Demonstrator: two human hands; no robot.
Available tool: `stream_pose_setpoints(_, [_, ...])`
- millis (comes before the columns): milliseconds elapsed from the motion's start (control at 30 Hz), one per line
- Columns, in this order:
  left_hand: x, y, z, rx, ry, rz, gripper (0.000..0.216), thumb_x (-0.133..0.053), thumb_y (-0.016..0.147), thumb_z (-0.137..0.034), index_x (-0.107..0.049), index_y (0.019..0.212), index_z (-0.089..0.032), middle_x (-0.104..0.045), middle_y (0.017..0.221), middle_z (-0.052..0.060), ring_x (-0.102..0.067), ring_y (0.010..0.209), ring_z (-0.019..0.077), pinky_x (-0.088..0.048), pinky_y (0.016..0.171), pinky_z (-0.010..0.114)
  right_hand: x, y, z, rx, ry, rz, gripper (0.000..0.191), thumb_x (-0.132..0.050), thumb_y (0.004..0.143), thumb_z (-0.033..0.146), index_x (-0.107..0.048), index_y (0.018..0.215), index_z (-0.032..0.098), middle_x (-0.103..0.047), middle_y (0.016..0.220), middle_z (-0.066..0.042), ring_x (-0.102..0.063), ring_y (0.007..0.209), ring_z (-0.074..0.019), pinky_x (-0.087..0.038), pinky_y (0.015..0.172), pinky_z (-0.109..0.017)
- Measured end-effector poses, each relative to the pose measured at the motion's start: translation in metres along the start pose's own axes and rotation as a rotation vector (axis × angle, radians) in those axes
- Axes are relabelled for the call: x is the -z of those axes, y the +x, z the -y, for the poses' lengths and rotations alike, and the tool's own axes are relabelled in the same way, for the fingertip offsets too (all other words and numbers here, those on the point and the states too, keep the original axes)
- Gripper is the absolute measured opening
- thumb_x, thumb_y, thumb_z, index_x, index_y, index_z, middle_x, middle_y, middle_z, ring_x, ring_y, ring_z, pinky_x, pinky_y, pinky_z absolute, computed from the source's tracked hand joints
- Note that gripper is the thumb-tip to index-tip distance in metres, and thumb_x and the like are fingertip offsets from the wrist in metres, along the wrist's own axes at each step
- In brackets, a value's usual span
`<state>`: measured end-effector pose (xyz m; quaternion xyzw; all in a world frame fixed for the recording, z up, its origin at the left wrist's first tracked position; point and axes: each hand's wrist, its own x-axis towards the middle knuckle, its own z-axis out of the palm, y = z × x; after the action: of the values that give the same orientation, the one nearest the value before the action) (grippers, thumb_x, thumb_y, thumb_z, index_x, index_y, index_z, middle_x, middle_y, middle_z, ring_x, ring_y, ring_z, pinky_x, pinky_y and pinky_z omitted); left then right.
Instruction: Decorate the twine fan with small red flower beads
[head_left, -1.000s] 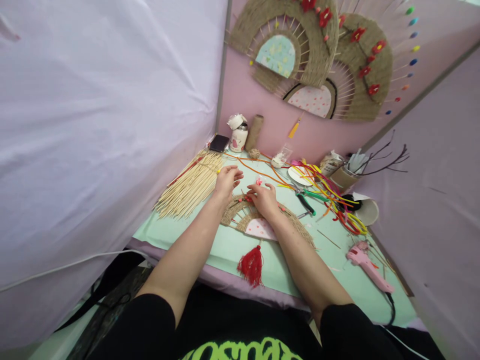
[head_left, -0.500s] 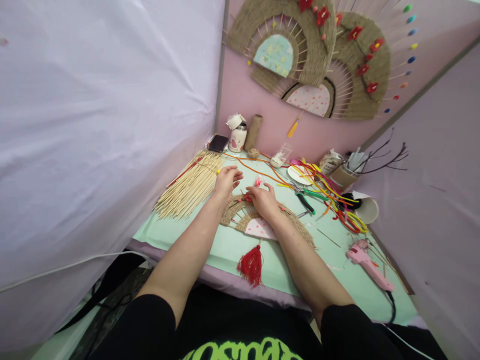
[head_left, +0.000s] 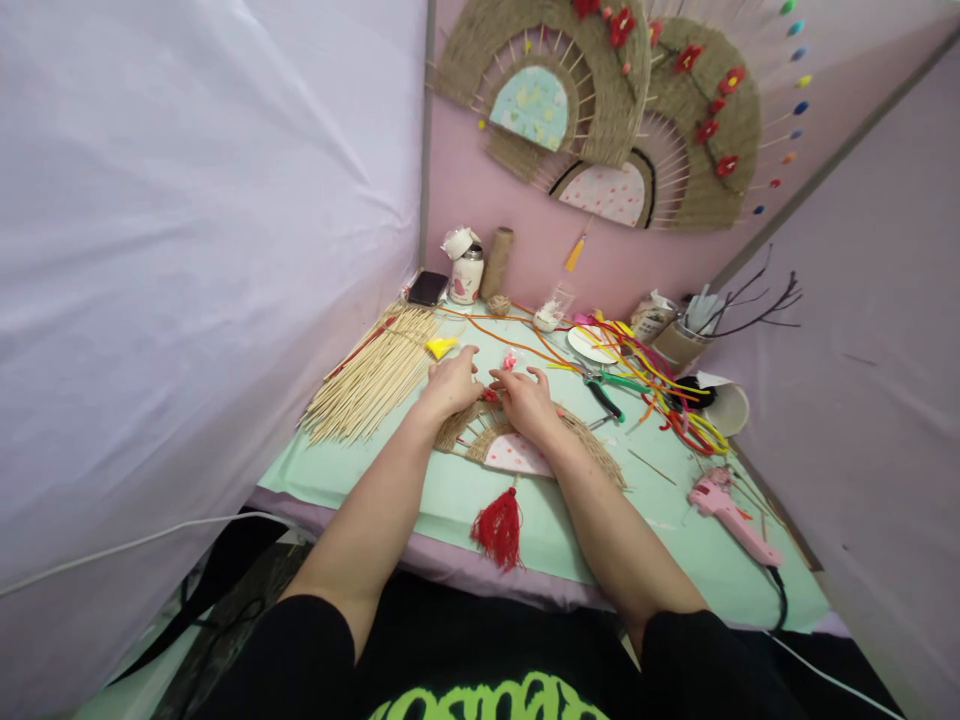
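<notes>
A twine-wrapped fan (head_left: 592,448) lies flat before me, with a pink-dotted white half-round panel (head_left: 511,453) and a red tassel (head_left: 498,527) at its lower edge. My left hand (head_left: 452,385) is at the fan's upper left, thumb and fingers apart, with nothing visible in it. Bent over the upper middle of the fan, my right hand (head_left: 527,400) has its fingertips closed at a small red flower (head_left: 489,395), partly hidden by them. Beyond my left wrist lies a yellow piece (head_left: 441,347). A small packet with pink-red bits (head_left: 510,360) rests just past the fan.
Thin sticks (head_left: 375,375) lie in a bundle at left. Pliers (head_left: 602,397), coloured fuzzy stems (head_left: 679,415) and a pink glue gun (head_left: 733,517) are at right. A phone (head_left: 428,289), bottle (head_left: 466,275) and twine roll (head_left: 498,262) stand behind. Finished fans (head_left: 709,195) hang above.
My left hand has come down and slightly toward the fan, uncovering more of the yellow piece. My right hand stays over the red flower. The whole view has shifted slightly.
</notes>
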<state>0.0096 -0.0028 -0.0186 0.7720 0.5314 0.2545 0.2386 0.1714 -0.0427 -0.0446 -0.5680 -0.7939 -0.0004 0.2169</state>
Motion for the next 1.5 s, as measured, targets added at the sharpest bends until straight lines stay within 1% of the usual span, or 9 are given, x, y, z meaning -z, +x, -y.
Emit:
stream_pose_setpoints(67, [0.0,-0.003,0.0,-0.017,0.103,0.122,0.068,-0.064,0.072,-0.03,-0.041,0.135,-0.02,-0.065,0.12,0.011,-0.055,0.117,0.0304,-0.035,0.1,0.048,0.0,0.0,0.001,0.003,0.001,0.015,0.045,-0.041,0.083,0.004,-0.056,0.123,0.018,-0.075,0.104,-0.007,-0.06,0.112,-0.0213,-0.02,0.107,-0.047])
stream_pose_setpoints(133, [0.0,-0.004,0.0,-0.038,0.17,0.188,0.074,-0.065,0.072,-0.036,-0.038,0.14,-0.02,-0.063,0.125,0.013,-0.054,0.119,0.0324,-0.034,0.1,0.05,0.0,0.0,0.001,0.008,-0.001,0.027,0.045,-0.041,0.083,0.004,-0.056,0.123,0.018,-0.074,0.106,-0.007,-0.059,0.112,-0.0213,-0.02,0.107,-0.047])
stream_pose_setpoints(400, [-0.003,-0.001,0.002,-0.057,0.188,0.273,0.079,-0.063,0.074,-0.033,-0.031,0.145,-0.021,-0.066,0.122,0.011,-0.056,0.118,0.0295,-0.033,0.102,0.048,0.001,0.001,0.005,0.066,-0.114,0.038,0.039,-0.042,0.087,0.008,-0.058,0.121,0.017,-0.071,0.11,-0.011,-0.058,0.114,-0.0219,-0.019,0.108,-0.047])
stream_pose_setpoints(600, [-0.004,0.001,0.003,-0.053,0.197,0.275,0.081,-0.064,0.072,-0.03,-0.03,0.146,-0.023,-0.067,0.119,0.009,-0.057,0.117,0.0278,-0.034,0.102,0.045,0.001,0.002,0.005,0.107,-0.165,0.059,0.036,-0.046,0.089,0.012,-0.058,0.122,0.017,-0.07,0.109,-0.013,-0.056,0.115,-0.0223,-0.02,0.108,-0.046])
stream_pose_setpoints(733, [-0.002,0.001,0.004,-0.048,0.177,0.254,0.083,-0.066,0.071,-0.032,-0.031,0.145,-0.023,-0.064,0.125,0.009,-0.058,0.117,0.0263,-0.036,0.101,0.042,0.003,0.0,0.002,0.07,-0.088,0.022,0.043,-0.045,0.086,0.008,-0.052,0.129,0.016,-0.07,0.114,-0.011,-0.054,0.118,-0.0209,-0.024,0.107,-0.042])
stream_pose_setpoints(833, [0.0,0.0,0.001,-0.05,0.179,0.228,0.076,-0.064,0.074,-0.03,-0.034,0.143,-0.023,-0.065,0.124,0.009,-0.058,0.117,0.0253,-0.035,0.101,0.042,0.006,-0.003,-0.001,0.029,-0.022,0.0,0.046,-0.044,0.086,0.006,-0.05,0.131,0.016,-0.071,0.114,-0.009,-0.054,0.119,-0.0198,-0.026,0.105,-0.041])
stream_pose_setpoints(1067, [0.001,-0.003,-0.005,-0.074,0.221,0.202,0.063,-0.055,0.077,-0.017,-0.044,0.139,-0.019,-0.073,0.109,0.007,-0.056,0.12,0.0238,-0.033,0.103,0.042,0.01,-0.005,-0.002,-0.047,-0.001,0.037,0.044,-0.045,0.083,0.005,-0.054,0.126,0.015,-0.073,0.109,-0.008,-0.058,0.115,-0.0209,-0.024,0.106,-0.042])
stream_pose_setpoints(1367, [-0.002,0.0,-0.003,-0.078,0.18,0.231,0.066,-0.059,0.076,-0.017,-0.044,0.14,-0.017,-0.071,0.114,0.009,-0.056,0.121,0.0232,-0.04,0.097,0.033,0.011,-0.005,-0.001,-0.063,-0.017,0.081,0.042,-0.042,0.086,0.007,-0.056,0.125,0.014,-0.071,0.113,-0.011,-0.062,0.11,-0.019,-0.023,0.107,-0.04])
stream_pose_setpoints(1500, [0.0,0.002,0.005,-0.079,0.105,0.175,0.065,-0.058,0.077,-0.017,-0.044,0.14,-0.016,-0.072,0.11,0.008,-0.062,0.112,0.022,-0.043,0.093,0.032,0.017,-0.006,0.002,-0.053,0.025,0.052,0.04,-0.043,0.087,0.007,-0.056,0.124,0.016,-0.071,0.113,-0.01,-0.061,0.112,-0.0183,-0.023,0.107,-0.04])
